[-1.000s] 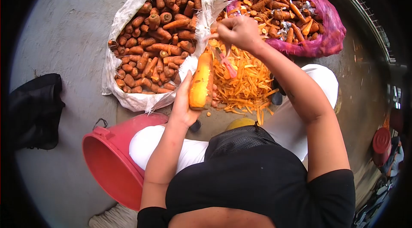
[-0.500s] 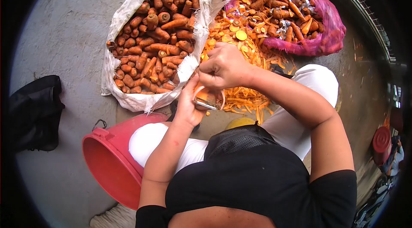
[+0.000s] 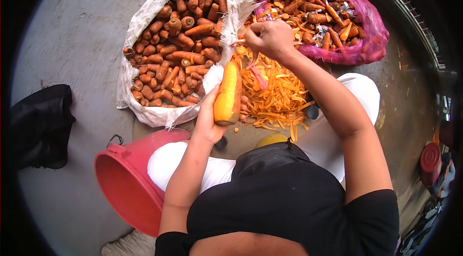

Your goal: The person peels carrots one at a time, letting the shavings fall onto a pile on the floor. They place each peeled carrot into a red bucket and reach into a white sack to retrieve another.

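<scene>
My left hand (image 3: 208, 120) is wrapped round a thick carrot (image 3: 228, 93), which stands roughly upright in it. Bright orange flesh shows along much of its near side, with darker skin on the right edge. Above and to the right, my right hand (image 3: 271, 39) is closed on a peeler (image 3: 259, 78) with a pale pinkish frame. The peeler hangs below the fingers, apart from the carrot. Beneath it lies a heap of orange peelings (image 3: 279, 94).
An open white sack (image 3: 126, 75) of unpeeled carrots stands ahead on the left. At the upper right is a pink mesh sack (image 3: 374, 39) with carrots and scraps. A red bucket (image 3: 126, 152) lies tipped by my left leg; black cloth (image 3: 43, 126) is at far left.
My right hand has moved up and away from my left hand, carrying the peeler off the carrot. The carrot has turned more upright, and its peeled side now shows.
</scene>
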Demonstrator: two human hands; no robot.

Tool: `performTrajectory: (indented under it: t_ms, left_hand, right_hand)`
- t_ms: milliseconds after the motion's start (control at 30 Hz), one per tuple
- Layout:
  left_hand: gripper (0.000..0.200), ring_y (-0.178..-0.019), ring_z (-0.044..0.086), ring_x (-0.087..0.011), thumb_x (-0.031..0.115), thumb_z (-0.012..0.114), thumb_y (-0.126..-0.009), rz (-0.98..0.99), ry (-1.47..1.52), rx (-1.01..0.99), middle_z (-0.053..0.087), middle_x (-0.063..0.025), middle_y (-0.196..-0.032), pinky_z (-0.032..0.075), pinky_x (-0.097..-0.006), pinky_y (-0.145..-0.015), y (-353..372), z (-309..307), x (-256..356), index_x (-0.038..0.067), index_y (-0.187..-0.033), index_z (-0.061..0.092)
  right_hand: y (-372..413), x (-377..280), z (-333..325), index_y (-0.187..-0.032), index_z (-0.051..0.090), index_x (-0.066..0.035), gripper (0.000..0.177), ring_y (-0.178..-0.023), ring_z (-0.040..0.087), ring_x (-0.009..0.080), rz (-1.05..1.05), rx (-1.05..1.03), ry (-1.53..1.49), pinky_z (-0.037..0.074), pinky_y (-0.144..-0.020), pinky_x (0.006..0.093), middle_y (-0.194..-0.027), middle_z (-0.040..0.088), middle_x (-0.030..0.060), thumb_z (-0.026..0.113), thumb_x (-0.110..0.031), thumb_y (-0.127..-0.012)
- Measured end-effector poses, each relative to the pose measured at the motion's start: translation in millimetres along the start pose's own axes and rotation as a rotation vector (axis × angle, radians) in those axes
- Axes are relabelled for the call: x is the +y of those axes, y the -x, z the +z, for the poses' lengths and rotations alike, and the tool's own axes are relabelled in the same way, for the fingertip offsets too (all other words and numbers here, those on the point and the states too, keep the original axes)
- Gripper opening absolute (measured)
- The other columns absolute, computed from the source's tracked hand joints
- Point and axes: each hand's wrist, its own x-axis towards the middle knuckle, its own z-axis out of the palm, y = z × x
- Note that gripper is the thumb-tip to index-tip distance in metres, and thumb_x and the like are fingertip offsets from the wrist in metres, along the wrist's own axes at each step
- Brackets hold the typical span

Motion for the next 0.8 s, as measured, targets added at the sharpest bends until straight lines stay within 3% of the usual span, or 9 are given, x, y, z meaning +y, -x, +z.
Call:
performTrajectory:
  t_ms: [133,200,367,433,567,600,633,700,800]
  left_hand:
    - [0.044,-0.084,0.065,-0.0214,0.042,0.044,-0.098,0.011,0.030,0.027,0.062,-0.0125,-0.109,0.055,-0.0393,-0.068,-8,-10,2,0.007,-0.124,0.050]
    - [0.042,-0.093,0.063,-0.0198,0.040,0.048,-0.097,0.022,0.078,0.054,0.062,-0.0090,-0.111,0.054,-0.0394,-0.077,-9,-3,3,0.008,-0.124,0.051]
    - [0.039,-0.100,0.062,-0.0200,0.037,0.048,-0.097,-0.009,0.122,0.034,0.061,-0.0081,-0.112,0.052,-0.0384,-0.086,-11,-3,-7,0.008,-0.123,0.052]
    - [0.039,-0.100,0.062,-0.0203,0.037,0.047,-0.097,0.009,0.142,0.030,0.061,-0.0084,-0.112,0.052,-0.0377,-0.086,-10,-1,-11,0.007,-0.122,0.052]
    - [0.040,-0.083,0.065,-0.0232,0.039,0.043,-0.098,-0.008,0.069,0.035,0.063,-0.0118,-0.098,0.055,-0.0386,-0.066,-3,7,-8,0.004,-0.115,0.053]
    - [0.042,-0.082,0.065,-0.0241,0.039,0.042,-0.098,-0.018,0.032,-0.011,0.063,-0.0134,-0.097,0.055,-0.0388,-0.063,2,-2,-9,0.004,-0.117,0.052]
    - [0.043,-0.081,0.065,-0.0250,0.040,0.041,-0.098,-0.032,-0.007,-0.062,0.062,-0.0150,-0.097,0.055,-0.0391,-0.061,5,-7,-10,0.003,-0.119,0.051]
    - [0.046,-0.080,0.064,-0.0263,0.040,0.040,-0.099,-0.045,0.035,-0.124,0.061,-0.0176,-0.098,0.055,-0.0394,-0.059,12,1,-9,0.003,-0.124,0.048]
    - [0.049,-0.081,0.064,-0.0273,0.041,0.038,-0.100,-0.014,0.018,-0.110,0.059,-0.0212,-0.103,0.056,-0.0400,-0.062,12,1,-3,0.001,-0.127,0.045]
  right_hand:
    - [13,-39,-8,-0.052,0.057,-0.010,0.027,-0.041,0.055,0.0220,-0.281,-0.105,-0.371,0.042,-0.045,0.0352,-0.045,0.053,0.0041,0.058,-0.021,-0.076]
    - [27,-53,-10,-0.050,0.052,-0.012,0.024,-0.046,0.050,0.0252,-0.454,-0.098,-0.273,0.037,-0.050,0.0375,-0.046,0.047,0.0041,0.061,-0.021,-0.070]
    - [39,-52,-3,-0.049,0.050,-0.015,0.025,-0.048,0.049,0.0246,-0.543,-0.101,-0.296,0.035,-0.051,0.0367,-0.047,0.045,0.0038,0.063,-0.023,-0.069]
    - [40,-50,-3,-0.049,0.050,-0.015,0.025,-0.047,0.049,0.0248,-0.533,-0.091,-0.310,0.035,-0.050,0.0370,-0.047,0.046,0.0037,0.063,-0.023,-0.069]
    - [33,-38,1,-0.049,0.052,-0.015,0.025,-0.045,0.049,0.0246,-0.474,-0.018,-0.265,0.037,-0.048,0.0369,-0.045,0.047,0.0034,0.062,-0.022,-0.070]
    - [21,-15,10,-0.051,0.057,-0.016,0.023,-0.042,0.050,0.0235,-0.400,-0.023,-0.099,0.040,-0.047,0.0352,-0.045,0.049,0.0036,0.061,-0.023,-0.072]
    - [7,6,6,-0.053,0.062,-0.018,0.028,-0.043,0.055,0.0218,-0.321,-0.017,-0.069,0.046,-0.055,0.0363,-0.047,0.055,0.0042,0.059,-0.030,-0.078]
    - [0,48,10,-0.058,0.065,-0.021,0.032,-0.048,0.057,0.0197,-0.134,-0.068,0.259,0.045,-0.064,0.0341,-0.050,0.058,0.0027,0.054,-0.036,-0.083]
    - [2,48,14,-0.063,0.069,-0.017,0.032,-0.051,0.061,0.0228,0.109,-0.087,0.253,0.049,-0.058,0.0364,-0.054,0.062,0.0039,0.053,-0.038,-0.082]
